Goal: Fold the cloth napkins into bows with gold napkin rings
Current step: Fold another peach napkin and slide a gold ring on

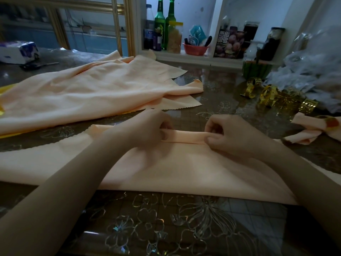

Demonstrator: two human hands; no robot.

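At the far left of the glass-topped table (166, 228), a wrapped tissue pack (18, 51) is seen, with a pair of scissors (36, 65) lying just in front of it. A loose pile of peach napkins (92, 93) is spread across the left and middle of the table, over a yellow cloth (7, 87) whose edge shows beneath it.

Nearer the camera, a single peach napkin (175, 169) is laid flat on the table, its far edge turned over into a narrow folded strip. The left end of that strip is pinched by the left hand (147, 128), with the fingers curled over the fold and the thumb beneath. The right end is pinched in the same way by the right hand (228, 133); both forearms are stretched over the cloth.

Behind, on a white shelf, two green bottles (159, 23) and a red bowl (195, 48) are kept. To the right, a heap of gold napkin rings (280, 98) is gathered beside crumpled clear plastic bags (313, 71) (their contents cannot be made out). At the right edge, a bow-shaped napkin (310, 133) is cinched by a ring.
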